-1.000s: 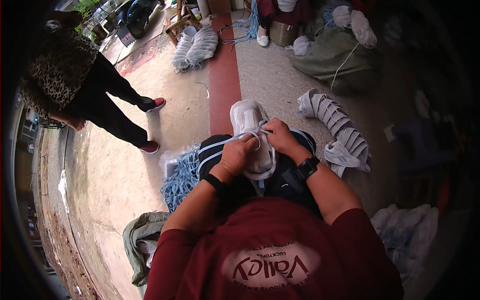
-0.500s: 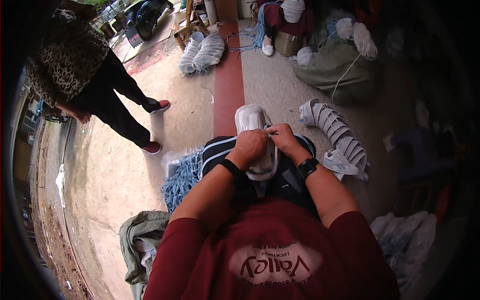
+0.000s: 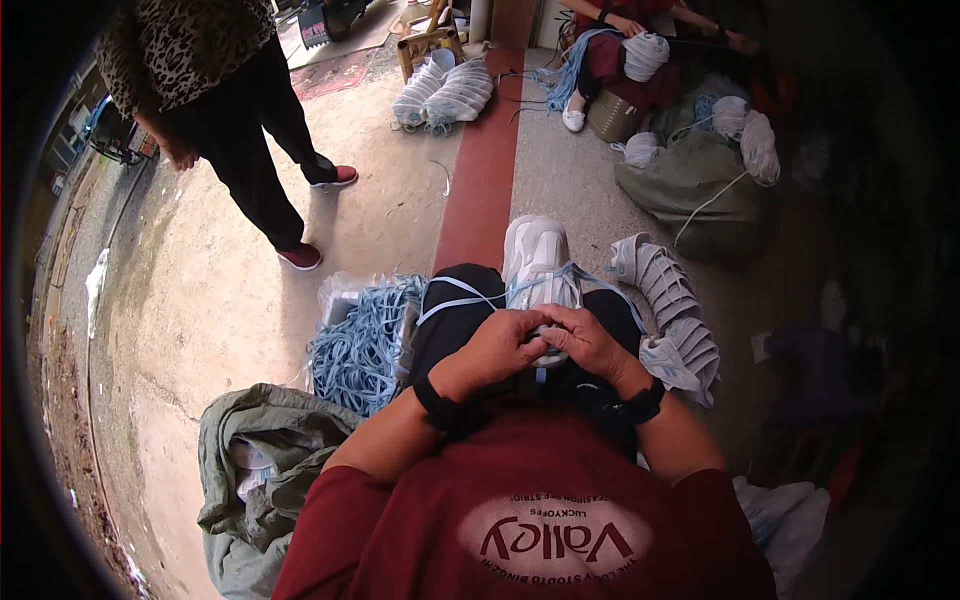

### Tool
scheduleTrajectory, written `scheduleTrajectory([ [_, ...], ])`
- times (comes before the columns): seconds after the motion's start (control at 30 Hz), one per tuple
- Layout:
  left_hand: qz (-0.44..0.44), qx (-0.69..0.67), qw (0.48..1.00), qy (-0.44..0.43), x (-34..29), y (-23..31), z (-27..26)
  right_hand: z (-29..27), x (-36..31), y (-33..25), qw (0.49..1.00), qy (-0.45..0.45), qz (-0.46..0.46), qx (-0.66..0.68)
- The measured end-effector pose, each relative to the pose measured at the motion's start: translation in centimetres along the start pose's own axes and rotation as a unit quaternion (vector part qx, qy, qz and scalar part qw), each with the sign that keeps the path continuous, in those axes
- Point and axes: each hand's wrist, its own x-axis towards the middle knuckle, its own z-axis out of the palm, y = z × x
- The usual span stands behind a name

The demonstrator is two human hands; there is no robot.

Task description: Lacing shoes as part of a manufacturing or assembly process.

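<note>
A white shoe upper (image 3: pixel 537 248) rests on my lap, its rounded toe pointing away from me. A light-blue shoelace (image 3: pixel 458 302) is threaded through it, with loose lengths trailing over both thighs. At the near end of the upper my left hand (image 3: pixel 498 350) and my right hand (image 3: pixel 592 345) meet. Both have their fingers closed in a pinch on the upper's edge, thumbs almost touching. My fingers cover the spot they grip. Left of my leg lies a heap of light-blue laces (image 3: pixel 362 345). On the right, nested white shoe uppers (image 3: pixel 672 290) form a curved row.
A green cloth sack (image 3: pixel 275 425) stands at the near left. Another person (image 3: pixel 235 150) stands at the far left. One more person (image 3: pixel 690 50) sits far right beside a green sack (image 3: pixel 690 185) and white bundles. More stacked uppers (image 3: pixel 445 92) lie on the floor ahead.
My hands have moved from the middle of the shoe upper to its near end, closer to my body. The lacing area they covered now shows. The whole view has shifted.
</note>
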Motion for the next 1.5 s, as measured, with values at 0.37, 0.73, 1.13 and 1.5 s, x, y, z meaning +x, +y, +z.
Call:
scheduleTrajectory([
  [0.37, -0.04, -0.126, 0.99, 0.041, -2.6, -2.7, -1.7, 0.5, 0.0, -0.2, 0.994, -0.012, 0.071, -0.087],
  [0.73, -0.051, -0.143, 0.987, 0.059, -4.2, -3.8, -3.5, -0.2, 2.2, 1.2, 0.98, 0.14, -0.013, -0.141],
  [1.13, -0.205, -0.497, 0.823, 0.184, 0.2, -3.0, -1.0, -0.3, 2.6, 4.8, 0.855, 0.12, -0.099, -0.494],
  [1.5, -0.146, -0.324, 0.903, 0.243, 7.2, -8.9, 0.2, -0.2, 3.4, 6.0, 0.895, 0.194, 0.028, -0.401],
])
